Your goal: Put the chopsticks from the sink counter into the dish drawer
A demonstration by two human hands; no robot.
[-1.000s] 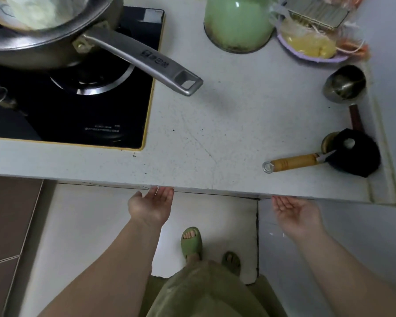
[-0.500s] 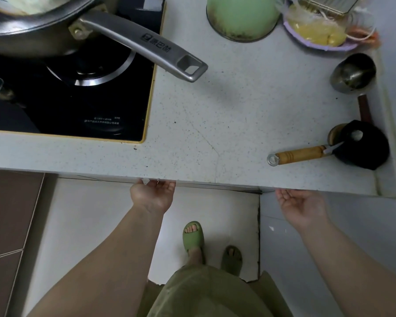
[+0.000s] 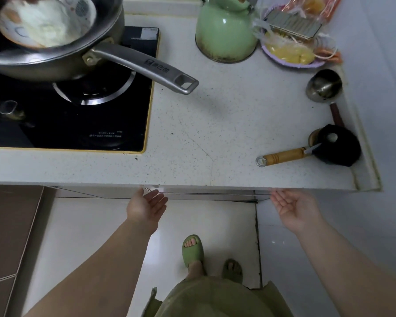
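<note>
Steel drawer edge between empty hands

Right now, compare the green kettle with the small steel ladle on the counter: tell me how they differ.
The green kettle is pale green enamel with dark stains near its base; the small steel ladle is bare shiny metal. The kettle is much larger and closed-bodied, while the ladle is an open cup with a dark handle. The kettle sits at the back beside the stove; the ladle lies by the right-hand wall. Both rest on the white speckled counter.
</note>
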